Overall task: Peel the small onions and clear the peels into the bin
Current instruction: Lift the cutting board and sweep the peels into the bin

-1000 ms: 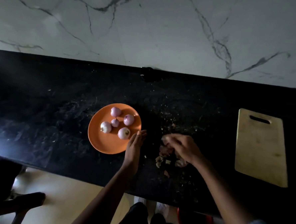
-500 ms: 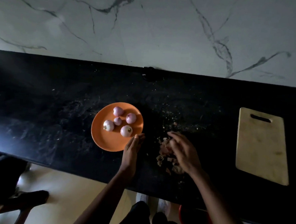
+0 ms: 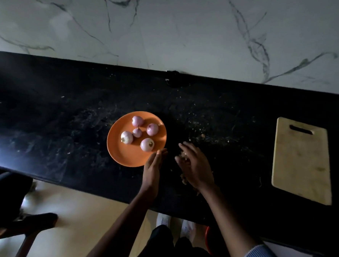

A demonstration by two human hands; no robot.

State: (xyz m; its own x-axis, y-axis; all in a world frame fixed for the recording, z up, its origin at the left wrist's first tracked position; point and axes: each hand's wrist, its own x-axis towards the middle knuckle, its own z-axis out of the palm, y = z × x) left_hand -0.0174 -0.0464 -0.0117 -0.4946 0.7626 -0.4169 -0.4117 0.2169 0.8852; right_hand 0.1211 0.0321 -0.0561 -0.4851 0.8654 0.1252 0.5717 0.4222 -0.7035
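Right hand (image 3: 195,166) has swept leftward since the earlier frames, closing on the left hand (image 3: 152,170); the peel scraps (image 3: 183,180) that lay spread out are now mostly hidden under it. Camera drifted a bit too, so the plate sits differently in view.

Step, as I read it: peeling is done and I'm on cleanup, raking peels into a pile between both palms. Left hand stands on edge, fingers straight, acting as a stop, fingertips just at the plate's right rim. Right hand has fingers extended and relaxed, pushing, gripping nothing that I can see. Neither hand is clenched.

Next move likely calls for cupping both hands around the pile, lifting it off the bench's front edge and dropping it into the bin (image 3: 210,248), a red rim showing below the bench near my feet, largely hidden. Fine crumbs (image 3: 203,135) toward the bench's back side would need a second sweep.

Five small onions (image 3: 137,132) sit on the orange plate (image 3: 123,155), mid-bench nearer the front edge: pinkish, glossy, skins off, root ends visible on two.

Wooden cutting board (image 3: 301,162) lies bare near the bench's right end. Lighting is dim, so peel detail is poor.
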